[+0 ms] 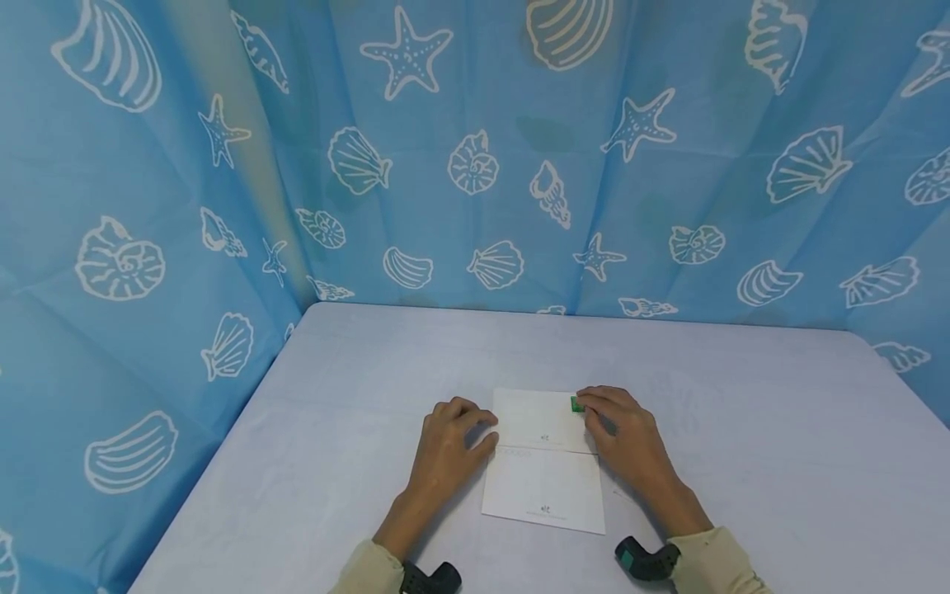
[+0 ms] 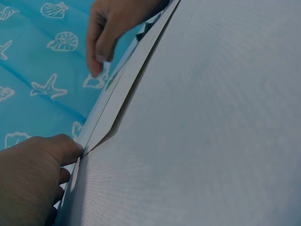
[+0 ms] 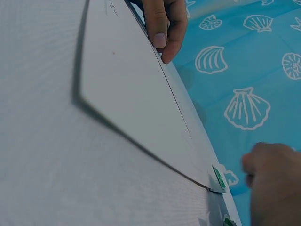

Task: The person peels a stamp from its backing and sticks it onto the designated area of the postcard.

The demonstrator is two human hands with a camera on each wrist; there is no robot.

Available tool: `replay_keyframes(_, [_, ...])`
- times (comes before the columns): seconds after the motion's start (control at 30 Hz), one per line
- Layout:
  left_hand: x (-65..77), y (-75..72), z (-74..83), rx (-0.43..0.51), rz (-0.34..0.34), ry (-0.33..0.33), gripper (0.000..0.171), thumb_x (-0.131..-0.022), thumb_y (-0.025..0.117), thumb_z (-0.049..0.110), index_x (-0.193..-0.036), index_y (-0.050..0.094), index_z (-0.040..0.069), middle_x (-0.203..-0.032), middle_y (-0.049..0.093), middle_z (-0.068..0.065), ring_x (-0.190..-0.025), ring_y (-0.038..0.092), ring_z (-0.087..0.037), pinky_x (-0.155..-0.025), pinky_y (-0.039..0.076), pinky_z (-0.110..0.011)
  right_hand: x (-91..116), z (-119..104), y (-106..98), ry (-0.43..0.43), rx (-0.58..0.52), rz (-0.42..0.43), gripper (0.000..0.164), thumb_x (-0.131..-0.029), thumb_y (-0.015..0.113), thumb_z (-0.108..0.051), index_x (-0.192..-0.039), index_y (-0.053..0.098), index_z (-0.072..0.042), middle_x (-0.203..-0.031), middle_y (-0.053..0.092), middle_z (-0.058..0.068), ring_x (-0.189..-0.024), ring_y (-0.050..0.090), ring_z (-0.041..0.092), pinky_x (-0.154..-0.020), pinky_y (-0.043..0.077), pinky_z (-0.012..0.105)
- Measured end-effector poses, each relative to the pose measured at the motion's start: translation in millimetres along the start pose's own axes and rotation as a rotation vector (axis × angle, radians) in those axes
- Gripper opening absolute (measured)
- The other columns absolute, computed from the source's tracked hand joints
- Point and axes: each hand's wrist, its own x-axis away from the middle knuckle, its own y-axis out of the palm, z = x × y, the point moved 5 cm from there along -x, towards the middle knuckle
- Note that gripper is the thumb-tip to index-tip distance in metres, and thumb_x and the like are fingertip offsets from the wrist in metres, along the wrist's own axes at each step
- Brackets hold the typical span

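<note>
Two white envelopes lie edge to edge on the table, the far one (image 1: 530, 417) with a small printed mark, the near one (image 1: 542, 487) with faint boxes at its upper left. A small green stamp (image 1: 576, 404) shows at the far envelope's upper right corner. My right hand (image 1: 627, 429) is over that corner, fingers bent, fingertips overlapping the stamp in the head view; the right wrist view shows the stamp (image 3: 218, 177) uncovered. My left hand (image 1: 449, 445) rests at the envelopes' left edge, thumb near the seam and fingers loosely curved.
A white cloth covers the table (image 1: 779, 429). Behind and to the left hangs a blue curtain (image 1: 460, 223) with white shells and starfish. Another small green piece (image 3: 229, 221) lies below the right hand in the right wrist view. Dark wrist devices (image 1: 647, 559) sit at both cuffs.
</note>
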Motion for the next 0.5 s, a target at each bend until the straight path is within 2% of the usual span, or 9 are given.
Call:
replay_keyframes(0.13, [0.7,-0.2,-0.6,-0.002,-0.007,-0.012,0.015,-0.085,0.081,0.02,-0.099,0.077,0.017,-0.102,0.064,0.0,-0.096,0.056,-0.021,-0.092,0.044,-0.043,-2.9,-5.4,-9.5,-0.061,0.004,0.144,0.024,-0.087,0.07,0.005,-0.109,0.075,-0.002,-0.117,0.069,0.006,-0.116,0.06,0.025,-0.103,0.038,0.014])
replay_keyframes(0.23, [1.1,-0.5,-0.7,-0.001,-0.008,-0.017,0.014,-0.085,0.081,0.021,-0.099,0.077,0.018,-0.102,0.064,0.0,-0.096,0.056,-0.021,-0.093,0.044,-0.044,-3.8,-7.3,-12.6,-0.086,-0.01,0.182,0.026,-0.086,0.069,0.007,-0.11,0.074,-0.001,-0.118,0.068,0.006,-0.116,0.06,0.025,-0.104,0.034,0.011])
replay_keyframes(0.37, [0.7,-0.6,-0.6,0.014,-0.01,-0.019,0.014,-0.086,0.08,0.02,-0.1,0.077,0.017,-0.102,0.064,0.0,-0.097,0.055,-0.021,-0.093,0.044,-0.044,-3.1,-5.8,-10.4,-0.082,-0.016,0.166,0.029,-0.084,0.071,0.01,-0.11,0.074,-0.002,-0.118,0.068,0.006,-0.116,0.06,0.024,-0.104,0.035,0.011])
replay_keyframes(0.5, [0.0,-0.2,-0.5,0.021,-0.008,-0.015,0.015,-0.086,0.08,0.02,-0.1,0.077,0.017,-0.102,0.064,0.0,-0.097,0.055,-0.021,-0.092,0.044,-0.043,-1.4,-2.8,-5.3,-0.059,-0.04,0.106,0.029,-0.082,0.074,0.011,-0.108,0.075,-0.002,-0.117,0.068,0.005,-0.116,0.061,0.024,-0.102,0.033,0.008])
